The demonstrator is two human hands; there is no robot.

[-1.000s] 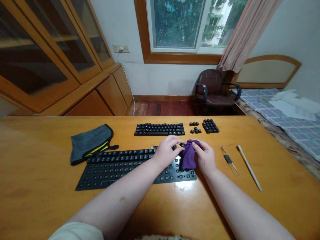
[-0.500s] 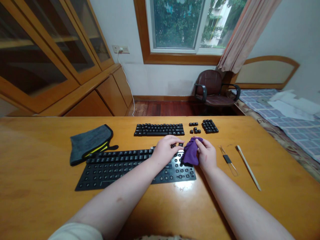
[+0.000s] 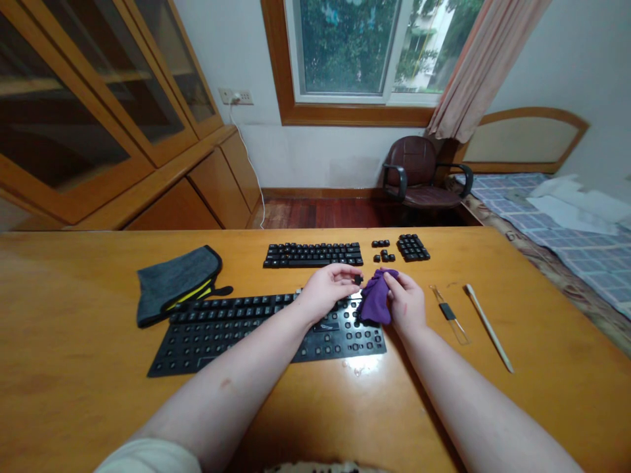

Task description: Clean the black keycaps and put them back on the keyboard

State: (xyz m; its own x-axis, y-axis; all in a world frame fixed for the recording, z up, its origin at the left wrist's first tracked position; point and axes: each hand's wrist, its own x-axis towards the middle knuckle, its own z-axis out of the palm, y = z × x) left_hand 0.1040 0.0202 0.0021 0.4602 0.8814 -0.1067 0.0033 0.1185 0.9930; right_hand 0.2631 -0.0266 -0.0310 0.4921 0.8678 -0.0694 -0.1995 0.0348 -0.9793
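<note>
Between the thumb and fingers of my left hand point(image 3: 331, 288) is a small black keycap point(image 3: 358, 280), held above the keyboard. My right hand point(image 3: 405, 299) grips a bunched purple cloth point(image 3: 376, 299), whose lower folds hang over the keyboard's right end. Below both hands lies the black keyboard point(image 3: 340, 338). Many of its lower and right-hand switches are bare, while keycaps still sit along its upper rows. My left forearm covers part of its middle.
Loose keycaps stand in sorted groups behind the keyboard: a large block point(image 3: 313, 255), small clusters point(image 3: 383, 256) and a number block point(image 3: 413, 247). A grey cloth point(image 3: 177, 286) lies left. A wire keycap puller point(image 3: 447, 311) and a thin brush point(image 3: 488, 328) lie right.
My left fingers have turned and closed, and the keycap now shows clearly between them, slightly apart from the cloth. My right hand stays nearly still with the purple cloth.
</note>
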